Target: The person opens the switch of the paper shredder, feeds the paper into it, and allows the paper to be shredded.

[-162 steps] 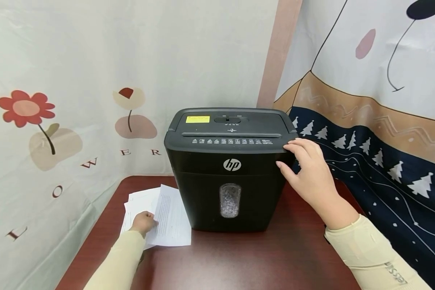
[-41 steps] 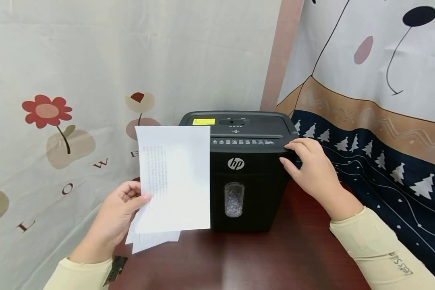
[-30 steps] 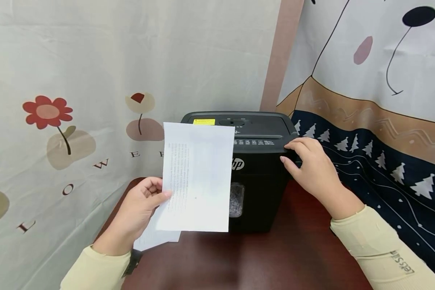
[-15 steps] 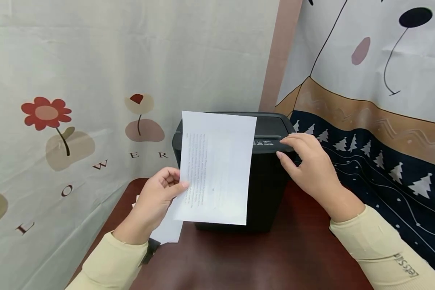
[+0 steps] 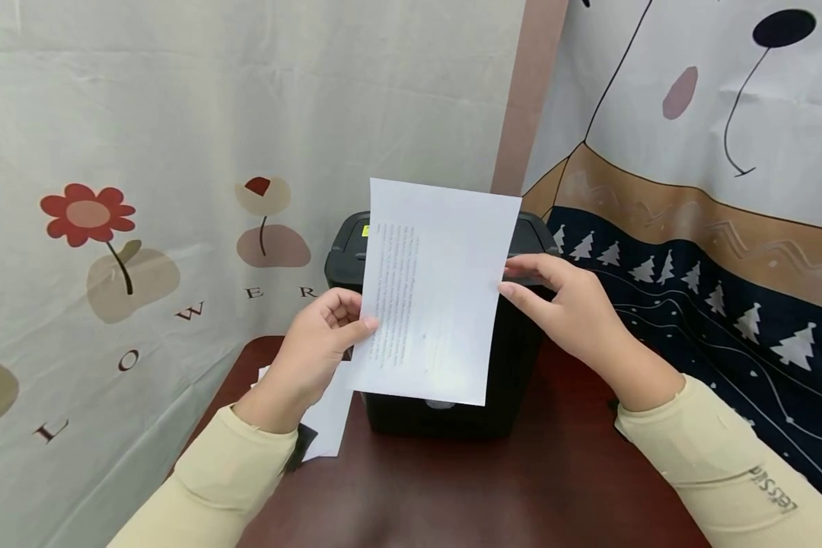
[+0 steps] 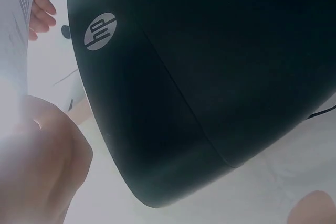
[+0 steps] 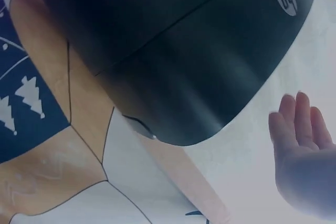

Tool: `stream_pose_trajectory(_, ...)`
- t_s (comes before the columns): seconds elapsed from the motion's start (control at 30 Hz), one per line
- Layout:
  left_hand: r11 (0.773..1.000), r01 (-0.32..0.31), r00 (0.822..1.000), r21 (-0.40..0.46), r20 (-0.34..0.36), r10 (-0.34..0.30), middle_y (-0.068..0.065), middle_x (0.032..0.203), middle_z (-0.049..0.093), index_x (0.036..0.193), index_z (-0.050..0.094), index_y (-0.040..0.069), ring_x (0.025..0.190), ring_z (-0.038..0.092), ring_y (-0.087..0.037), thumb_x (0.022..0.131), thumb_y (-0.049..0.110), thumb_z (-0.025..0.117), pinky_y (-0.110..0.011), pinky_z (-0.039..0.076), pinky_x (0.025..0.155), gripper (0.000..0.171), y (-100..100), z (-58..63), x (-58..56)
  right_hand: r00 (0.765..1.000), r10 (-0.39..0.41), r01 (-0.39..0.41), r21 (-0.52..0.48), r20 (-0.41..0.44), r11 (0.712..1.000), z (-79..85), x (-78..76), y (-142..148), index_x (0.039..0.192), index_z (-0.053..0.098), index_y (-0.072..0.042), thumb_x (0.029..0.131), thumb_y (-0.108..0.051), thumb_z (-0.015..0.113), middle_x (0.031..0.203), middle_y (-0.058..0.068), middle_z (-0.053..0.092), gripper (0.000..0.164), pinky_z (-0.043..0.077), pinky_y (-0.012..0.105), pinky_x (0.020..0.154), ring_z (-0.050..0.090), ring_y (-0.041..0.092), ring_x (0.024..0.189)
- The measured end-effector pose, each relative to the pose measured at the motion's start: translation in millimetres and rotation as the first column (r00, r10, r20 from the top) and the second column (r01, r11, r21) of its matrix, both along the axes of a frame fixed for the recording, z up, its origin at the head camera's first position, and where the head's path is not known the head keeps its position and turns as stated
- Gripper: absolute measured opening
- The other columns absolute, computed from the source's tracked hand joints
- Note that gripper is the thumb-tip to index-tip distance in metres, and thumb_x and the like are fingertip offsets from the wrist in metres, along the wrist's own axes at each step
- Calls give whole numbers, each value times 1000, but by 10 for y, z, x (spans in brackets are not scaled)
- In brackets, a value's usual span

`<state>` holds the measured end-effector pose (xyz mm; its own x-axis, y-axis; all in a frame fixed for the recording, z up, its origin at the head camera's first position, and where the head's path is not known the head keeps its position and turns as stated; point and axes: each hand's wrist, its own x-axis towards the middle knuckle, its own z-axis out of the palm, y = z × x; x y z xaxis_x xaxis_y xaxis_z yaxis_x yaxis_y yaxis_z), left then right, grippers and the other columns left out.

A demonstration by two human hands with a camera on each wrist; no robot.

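My left hand pinches a printed sheet of paper by its left edge, thumb in front. The sheet is held up before a black HP paper shredder, hiding most of its front and its feed slot. At the sheet's right edge is my right hand, thumb and forefinger tips right beside or touching it. In the right wrist view the right hand has its fingers extended, with the shredder beyond. The left wrist view catches the paper above the left hand.
More paper sheets lie on the dark red table, left of the shredder and partly behind my left forearm. Patterned curtains hang close behind and to the right. A thin black cord shows beside the shredder.
My left hand took a sheet from the pile, lifted it and carried it right and upward across the shredder's front. My right hand left the shredder's corner and moved left to the sheet's edge.
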<state>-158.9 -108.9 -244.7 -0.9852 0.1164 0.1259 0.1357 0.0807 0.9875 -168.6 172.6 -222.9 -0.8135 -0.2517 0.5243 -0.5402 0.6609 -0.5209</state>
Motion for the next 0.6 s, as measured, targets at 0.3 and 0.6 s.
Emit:
stream_pose_trajectory(0.3,999,25,999,-23,-26,-25,-10,94,54,100,49,-3,83,54,-18,83,-2,58,-26,45,72,19,86,97,-68,986,37,-13,-143,162,990,141,-64,-54,97,63,-5,85,-31,61,89,7,65,29,47,20,67,56,14,77)
stream_pose_trajectory(0.6,996,40,996,-77,-73,-46,-6,92,57,99,51,0,83,56,-16,83,0,58,-28,45,74,17,128,301,-120,965,88,-25,-247,247,969,323,-86,-31,93,64,-3,84,-28,63,91,0,67,27,46,23,77,56,10,86)
